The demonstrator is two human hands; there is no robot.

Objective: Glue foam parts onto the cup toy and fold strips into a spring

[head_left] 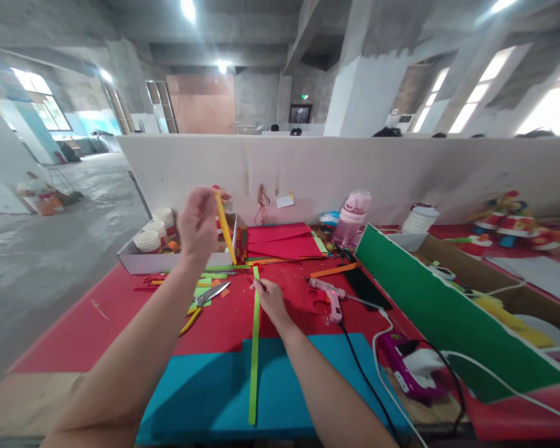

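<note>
My left hand (200,219) is raised in front of the white box at the back left, its fingers closed on a yellow strip (226,231) that hangs down at a slant. Lower and to the right, my right hand (271,300) pinches a long light-green strip (254,361) near its upper end. That strip runs down over the blue sheet (200,389) toward the table's front edge. Left of my right hand lie yellow-handled scissors (204,303), blades apart. A pink glue gun (330,295) rests to the right, with an orange strip (336,270) just behind it.
A white box (142,264) with paper cups stands at the back left. Red sheets (284,241) lie against the partition (298,171). A pink bottle (352,218), a black phone (366,287), a purple power strip (408,367) with cables and a green-sided box (429,305) occupy the right.
</note>
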